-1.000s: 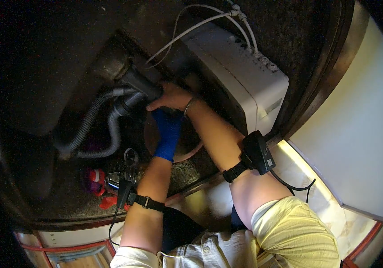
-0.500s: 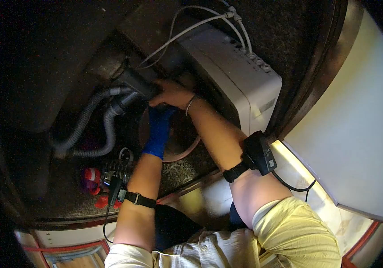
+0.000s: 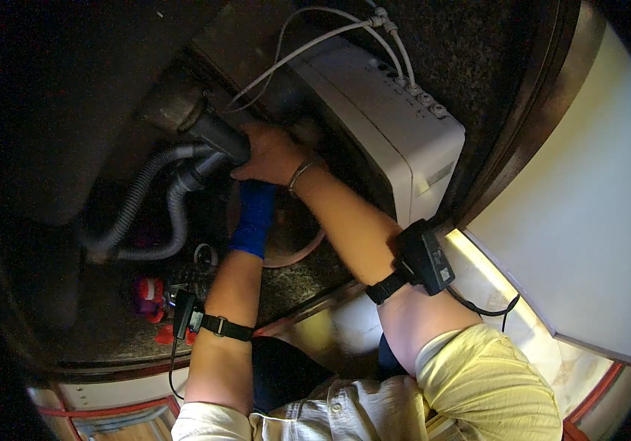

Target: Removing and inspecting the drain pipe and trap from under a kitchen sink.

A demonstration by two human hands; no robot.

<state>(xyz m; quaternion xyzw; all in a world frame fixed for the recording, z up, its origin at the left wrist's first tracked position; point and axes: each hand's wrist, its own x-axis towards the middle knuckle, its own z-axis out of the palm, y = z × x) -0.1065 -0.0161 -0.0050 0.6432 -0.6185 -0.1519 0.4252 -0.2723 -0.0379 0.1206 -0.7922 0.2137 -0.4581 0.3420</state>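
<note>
A dark grey drain pipe (image 3: 223, 138) slants down from the sink drain fitting (image 3: 179, 110) in the dim cabinet. My right hand (image 3: 275, 154), bare with a bracelet at the wrist, is closed around the pipe's lower end. Just below it is my left hand (image 3: 254, 217) in a blue glove; its fingers are hidden behind the right hand and the pipe. Two grey corrugated hoses (image 3: 177, 217) join the pipe's side and curve down to the left. Under my hands, the pinkish rim of a round basin (image 3: 299, 256) shows in part.
A white box-shaped appliance (image 3: 374, 110) with thin white tubes (image 3: 308, 48) stands to the right. A pale cabinet door (image 3: 573, 220) hangs open at far right. Small red and purple items (image 3: 150, 290) and a wire coil-like object lie at lower left.
Both hands have shifted slightly left. My right hand has slid up against the pipe's end, and the gloved left hand is now more covered by it.
</note>
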